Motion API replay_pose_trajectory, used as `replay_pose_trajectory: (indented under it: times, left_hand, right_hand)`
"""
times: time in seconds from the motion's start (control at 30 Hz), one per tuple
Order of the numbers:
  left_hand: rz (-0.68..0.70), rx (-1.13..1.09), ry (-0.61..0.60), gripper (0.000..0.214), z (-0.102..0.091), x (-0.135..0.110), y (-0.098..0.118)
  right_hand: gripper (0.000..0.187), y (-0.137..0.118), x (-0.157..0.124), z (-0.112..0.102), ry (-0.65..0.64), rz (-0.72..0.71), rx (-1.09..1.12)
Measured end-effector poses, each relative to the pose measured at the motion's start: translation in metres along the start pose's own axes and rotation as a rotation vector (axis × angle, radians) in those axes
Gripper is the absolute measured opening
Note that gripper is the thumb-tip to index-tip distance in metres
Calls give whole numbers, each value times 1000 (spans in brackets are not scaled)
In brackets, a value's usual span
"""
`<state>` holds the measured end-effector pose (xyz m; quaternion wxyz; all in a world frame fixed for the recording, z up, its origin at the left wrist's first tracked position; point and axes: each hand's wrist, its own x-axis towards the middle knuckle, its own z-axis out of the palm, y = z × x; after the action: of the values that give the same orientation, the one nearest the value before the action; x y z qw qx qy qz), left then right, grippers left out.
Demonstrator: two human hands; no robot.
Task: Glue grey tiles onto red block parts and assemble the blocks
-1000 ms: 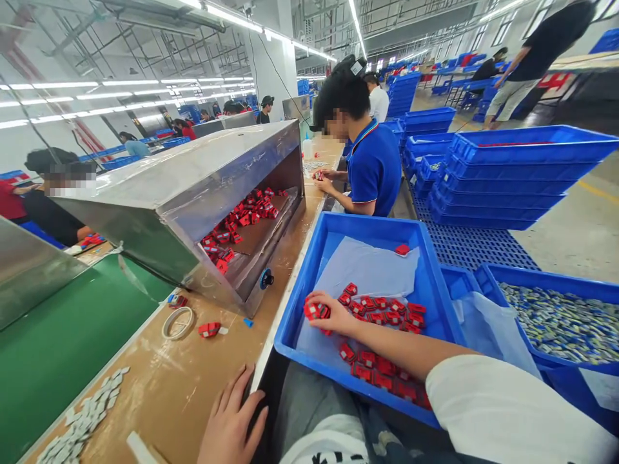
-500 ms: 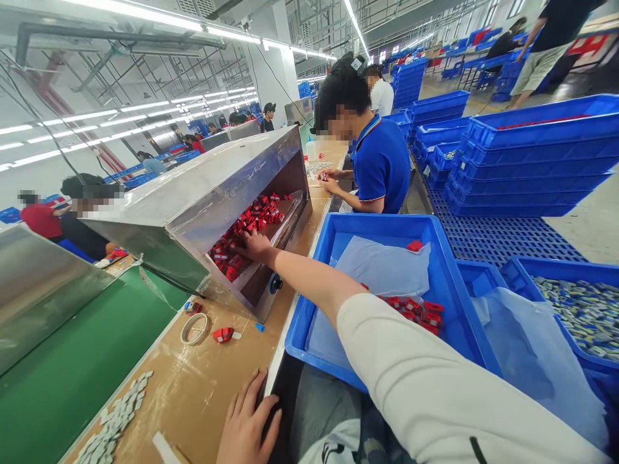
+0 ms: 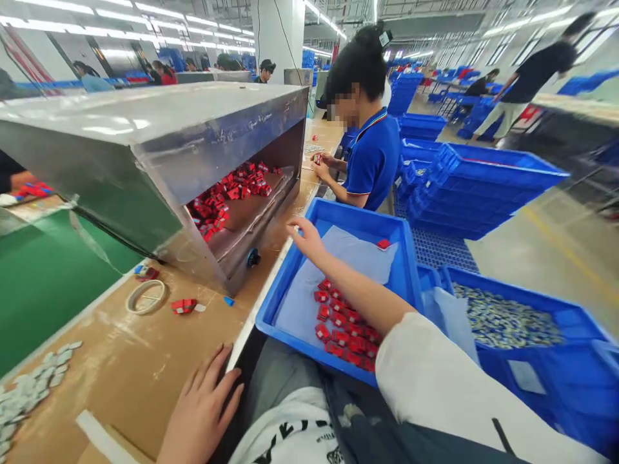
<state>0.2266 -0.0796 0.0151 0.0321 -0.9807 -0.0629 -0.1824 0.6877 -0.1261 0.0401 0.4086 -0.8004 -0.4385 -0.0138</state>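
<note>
My left hand (image 3: 203, 399) lies on the brown worktable (image 3: 159, 361) at its near edge, fingers spread and holding nothing. My right hand (image 3: 308, 238) is over the left rim of the blue tray (image 3: 411, 258), its fingers bent together; whatever is between them is too small or hidden to make out. Many small red plastic parts (image 3: 338, 316) lie in the tray on a translucent sheet (image 3: 302, 290), partly covered by my forearm. A lone red part (image 3: 383, 244) rests near the tray's far right. More red pieces (image 3: 242, 183) are heaped inside the open-fronted metal box (image 3: 217, 138).
A tape ring (image 3: 145, 296), a red part (image 3: 184, 307) and a blue scrap (image 3: 229, 301) lie before the box. Grey flat pieces (image 3: 43, 374) spread at left beside a green belt (image 3: 72, 258). A co-worker in blue (image 3: 372, 154) sits beyond the tray; stacked blue crates (image 3: 474, 193) stand right.
My right hand has come out of the metal box, back to the tray's left rim. The view has turned right and down. My left hand stays on the table edge.
</note>
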Motion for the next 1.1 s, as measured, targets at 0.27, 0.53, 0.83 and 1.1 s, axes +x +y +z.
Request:
replay_pose_trajectory:
  times: [0.27, 0.53, 0.83, 1.1]
  left_hand:
    - [3, -33, 8, 35, 6, 1, -3]
    - [46, 33, 100, 33, 11, 1, -5]
    - [98, 80, 174, 27, 7, 2, -8]
    - [117, 87, 189, 24, 8, 2, -10]
  right_hand:
    - [96, 69, -180, -62, -456, 263, -373]
    - [97, 44, -165, -30, -487, 295, -608]
    - [88, 61, -155, -20, -478, 332, -541]
    - [64, 53, -156, -18, -543, 75, -479]
